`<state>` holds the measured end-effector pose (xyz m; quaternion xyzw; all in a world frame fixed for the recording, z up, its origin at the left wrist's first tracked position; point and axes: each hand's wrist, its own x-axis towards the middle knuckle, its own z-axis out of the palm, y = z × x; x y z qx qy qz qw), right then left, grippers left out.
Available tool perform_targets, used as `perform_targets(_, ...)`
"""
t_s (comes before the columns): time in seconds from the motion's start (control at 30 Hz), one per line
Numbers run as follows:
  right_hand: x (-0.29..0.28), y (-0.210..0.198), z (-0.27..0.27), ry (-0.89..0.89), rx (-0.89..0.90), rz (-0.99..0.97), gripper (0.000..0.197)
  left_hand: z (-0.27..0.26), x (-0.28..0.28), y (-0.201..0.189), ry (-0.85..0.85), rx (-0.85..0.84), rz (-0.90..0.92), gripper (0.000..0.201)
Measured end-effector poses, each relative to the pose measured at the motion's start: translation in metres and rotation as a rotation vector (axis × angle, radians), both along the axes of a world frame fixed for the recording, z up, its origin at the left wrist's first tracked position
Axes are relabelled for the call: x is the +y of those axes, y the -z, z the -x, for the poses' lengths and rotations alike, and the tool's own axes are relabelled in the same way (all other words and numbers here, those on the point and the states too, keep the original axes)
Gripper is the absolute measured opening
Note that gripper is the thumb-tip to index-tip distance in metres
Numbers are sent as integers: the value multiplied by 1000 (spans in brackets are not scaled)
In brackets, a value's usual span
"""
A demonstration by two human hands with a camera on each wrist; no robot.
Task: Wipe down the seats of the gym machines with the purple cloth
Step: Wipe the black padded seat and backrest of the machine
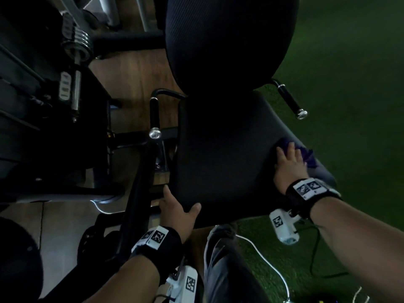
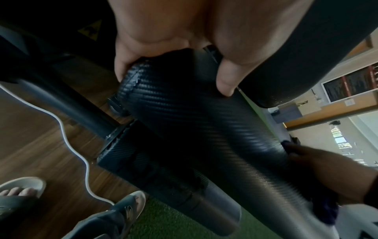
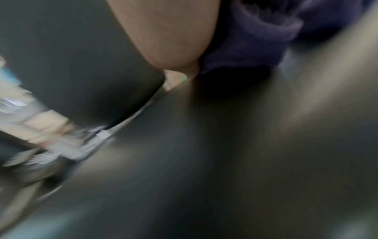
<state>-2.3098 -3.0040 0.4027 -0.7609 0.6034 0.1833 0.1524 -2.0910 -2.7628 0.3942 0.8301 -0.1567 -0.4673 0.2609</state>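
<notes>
The black padded seat (image 1: 223, 154) fills the middle of the head view, its backrest (image 1: 229, 40) rising behind it. My left hand (image 1: 179, 206) grips the seat's near left corner; in the left wrist view the fingers (image 2: 120, 67) and thumb (image 2: 227, 80) curl round the textured edge (image 2: 184, 113). My right hand (image 1: 288, 162) lies flat on the purple cloth (image 1: 308, 156), pressing it onto the seat's right edge. The right wrist view is blurred, with the cloth (image 3: 255, 40) bunched under the palm against the seat (image 3: 204, 161).
A black handle with a chrome cap stands on each side of the seat (image 1: 154, 114) (image 1: 290, 99). A dark machine with weight plates (image 1: 76, 40) stands to the left. Green turf (image 1: 349, 84) lies to the right, wood floor (image 1: 131, 71) to the left. A white cable (image 1: 262, 254) trails by my sandalled feet (image 2: 122, 215).
</notes>
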Motion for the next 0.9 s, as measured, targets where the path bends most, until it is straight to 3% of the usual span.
perform_targets(0.23,86,-8,-104,-819,-179,-259,70,4,4,7,-47,-52,22,136)
perform_targets(0.4,53,6,-159,-1280,-107,-321,69,6,4,8,-77,-15,-15,142)
perform_targets(0.67,-79,50,-263,-1072,42,-238,66,11,11,3,-184,42,83,129)
perform_targets(0.8,-98,55,-300,-922,73,-291,69,12,11,1,-190,39,123,127)
perform_targets(0.9,-90,55,-294,-962,-17,-273,67,12,10,-1,-182,26,123,127)
